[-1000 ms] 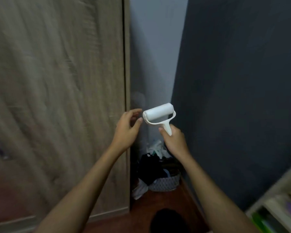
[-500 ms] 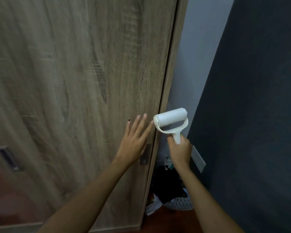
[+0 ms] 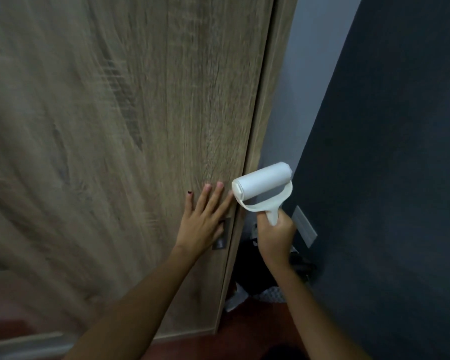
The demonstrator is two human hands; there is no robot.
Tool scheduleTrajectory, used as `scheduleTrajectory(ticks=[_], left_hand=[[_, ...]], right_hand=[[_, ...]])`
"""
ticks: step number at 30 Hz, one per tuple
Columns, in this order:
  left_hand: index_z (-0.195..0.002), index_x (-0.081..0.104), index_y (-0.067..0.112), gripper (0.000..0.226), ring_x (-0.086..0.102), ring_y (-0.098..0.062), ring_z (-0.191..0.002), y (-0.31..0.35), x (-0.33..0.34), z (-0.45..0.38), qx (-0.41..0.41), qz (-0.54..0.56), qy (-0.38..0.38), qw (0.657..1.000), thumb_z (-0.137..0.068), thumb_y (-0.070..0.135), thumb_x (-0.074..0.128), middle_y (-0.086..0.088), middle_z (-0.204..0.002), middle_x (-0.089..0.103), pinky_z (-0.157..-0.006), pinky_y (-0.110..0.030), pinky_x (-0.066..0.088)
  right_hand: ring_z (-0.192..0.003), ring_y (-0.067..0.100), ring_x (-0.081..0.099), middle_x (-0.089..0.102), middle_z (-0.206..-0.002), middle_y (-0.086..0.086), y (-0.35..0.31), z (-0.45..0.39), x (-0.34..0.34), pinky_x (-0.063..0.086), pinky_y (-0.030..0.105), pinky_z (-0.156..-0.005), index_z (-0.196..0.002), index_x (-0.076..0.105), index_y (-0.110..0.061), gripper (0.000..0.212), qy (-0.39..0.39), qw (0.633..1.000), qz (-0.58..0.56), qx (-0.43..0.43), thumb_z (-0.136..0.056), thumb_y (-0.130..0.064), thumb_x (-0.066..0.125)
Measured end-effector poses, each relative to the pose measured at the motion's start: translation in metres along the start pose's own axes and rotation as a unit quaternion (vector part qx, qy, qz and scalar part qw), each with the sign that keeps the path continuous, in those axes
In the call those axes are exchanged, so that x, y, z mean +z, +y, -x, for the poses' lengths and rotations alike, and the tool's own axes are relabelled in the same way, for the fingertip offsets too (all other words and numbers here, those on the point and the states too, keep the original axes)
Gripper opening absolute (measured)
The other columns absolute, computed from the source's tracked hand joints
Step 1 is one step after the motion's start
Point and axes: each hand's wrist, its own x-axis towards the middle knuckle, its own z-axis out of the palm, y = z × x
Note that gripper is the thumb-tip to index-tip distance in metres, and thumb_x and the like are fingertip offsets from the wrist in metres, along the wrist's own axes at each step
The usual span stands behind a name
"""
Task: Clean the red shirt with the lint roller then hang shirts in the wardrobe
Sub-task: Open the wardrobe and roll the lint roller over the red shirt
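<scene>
Wood-grain laminate fills most of what I see: the wardrobe door (image 3: 130,141), a broad flat panel in pale brown oak pattern, blurred toward its left side. To its right stands a dark blue-grey wall (image 3: 390,152), matte and smooth, with a paler strip of wall (image 3: 307,81) in the corner between them. Low in that corner sits a heap of dark and white laundry (image 3: 260,284), too dim to sort. My left hand (image 3: 202,220) lies flat on the door near its right edge, fingers straight and spread, partly covering a small dark recessed handle (image 3: 222,239). My right hand (image 3: 274,236) has its grip curled round the short handle of the white plastic lint roller (image 3: 263,188), whose smooth cylinder points up, just beside my left fingertips.
</scene>
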Motion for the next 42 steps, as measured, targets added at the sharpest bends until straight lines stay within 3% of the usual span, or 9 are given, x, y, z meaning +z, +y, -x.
scheduleTrajectory(ticks=[4,8,16,19,23,26,31,38,42], left_hand=[[-0.152,0.000,0.022,0.111,-0.015,-0.029,-0.146,-0.001,0.003,0.003,-0.002,-0.012,0.022,1.000,-0.068,0.044,0.069,-0.009,-0.159,-0.016,-0.111,-0.058,0.007],[-0.148,0.013,0.022,0.102,-0.005,-0.031,-0.146,-0.006,0.007,0.008,-0.007,-0.027,0.024,0.999,-0.067,0.044,0.070,-0.009,-0.155,-0.001,-0.109,-0.059,0.010],[-0.152,0.002,0.021,0.093,-0.015,-0.030,-0.146,-0.045,0.000,0.037,-0.043,-0.046,0.019,0.998,-0.077,0.046,0.051,-0.007,-0.158,-0.020,-0.111,-0.061,0.009],[-0.152,-0.005,0.021,0.105,-0.014,-0.032,-0.146,-0.059,-0.007,0.052,-0.094,-0.067,-0.008,0.993,-0.075,0.045,0.063,-0.008,-0.158,-0.019,-0.110,-0.062,0.013],[-0.152,-0.009,0.024,0.111,-0.013,-0.034,-0.146,-0.078,-0.018,0.072,-0.190,-0.073,-0.065,0.977,-0.076,0.036,0.071,-0.008,-0.158,-0.020,-0.111,-0.062,0.017],[-0.152,-0.002,0.028,0.100,-0.012,-0.036,-0.145,-0.093,-0.032,0.087,-0.264,-0.082,-0.102,0.955,-0.081,0.037,0.068,-0.008,-0.160,-0.014,-0.112,-0.062,0.016],[-0.153,-0.002,0.022,0.087,-0.014,-0.037,-0.145,-0.122,-0.069,0.091,-0.425,-0.004,-0.043,0.904,-0.088,0.049,0.051,-0.014,-0.159,-0.012,-0.115,-0.060,0.010],[-0.148,-0.019,0.021,0.098,-0.012,-0.035,-0.146,-0.196,-0.103,0.065,-0.417,-0.006,-0.036,0.908,-0.088,0.061,0.046,-0.009,-0.156,-0.022,-0.116,-0.051,0.008],[-0.146,-0.024,0.020,0.102,-0.016,-0.039,-0.143,-0.226,-0.107,0.081,-0.406,-0.002,-0.047,0.913,-0.087,0.057,0.051,-0.014,-0.155,-0.022,-0.117,-0.048,0.005]], right_hand=[[-0.046,0.004,0.035,0.037,-0.045,-0.007,-0.008,-0.006,0.006,0.030,0.022,-0.047,-0.049,0.037,-0.015,0.038,-0.016,1.000,-0.014,-0.014,-0.078,-0.025,0.059],[-0.043,-0.002,0.041,0.037,-0.047,-0.016,-0.019,-0.007,0.009,0.028,0.010,-0.047,-0.053,0.035,-0.026,0.038,-0.037,0.996,-0.045,-0.062,-0.079,-0.026,0.062],[-0.045,0.002,0.042,0.043,-0.045,-0.007,-0.020,0.009,0.027,0.037,0.028,-0.044,-0.052,0.039,-0.021,0.036,-0.109,0.986,-0.089,-0.094,-0.079,-0.024,0.062],[-0.045,-0.007,0.043,0.039,-0.047,-0.016,-0.025,0.016,0.037,0.031,0.010,-0.047,-0.055,0.038,-0.028,0.038,-0.149,0.979,-0.101,-0.094,-0.078,-0.019,0.067],[-0.048,0.003,0.049,0.047,-0.051,-0.011,-0.031,0.021,0.050,0.040,0.023,-0.047,-0.057,0.045,-0.023,0.030,-0.189,0.975,-0.102,-0.051,-0.080,-0.025,0.064],[-0.050,0.003,0.050,0.050,-0.052,-0.007,-0.040,0.022,0.063,0.036,0.014,-0.047,-0.060,0.047,-0.024,0.036,-0.221,0.967,-0.123,-0.020,-0.084,-0.006,0.068],[-0.060,0.004,0.056,0.057,-0.075,-0.007,-0.071,0.029,0.087,0.045,0.023,-0.051,-0.103,0.045,-0.020,0.023,-0.290,0.937,-0.191,-0.027,-0.090,-0.010,0.061],[-0.075,0.017,0.065,0.063,-0.089,-0.002,-0.116,0.046,0.145,0.055,0.037,-0.062,-0.099,0.044,-0.041,0.014,-0.298,0.928,-0.214,-0.068,-0.088,-0.045,0.052],[-0.076,0.008,0.064,0.066,-0.086,-0.007,-0.142,0.050,0.178,0.050,0.022,-0.064,-0.102,0.050,-0.035,0.014,-0.313,0.918,-0.206,-0.128,-0.092,-0.040,0.058]])
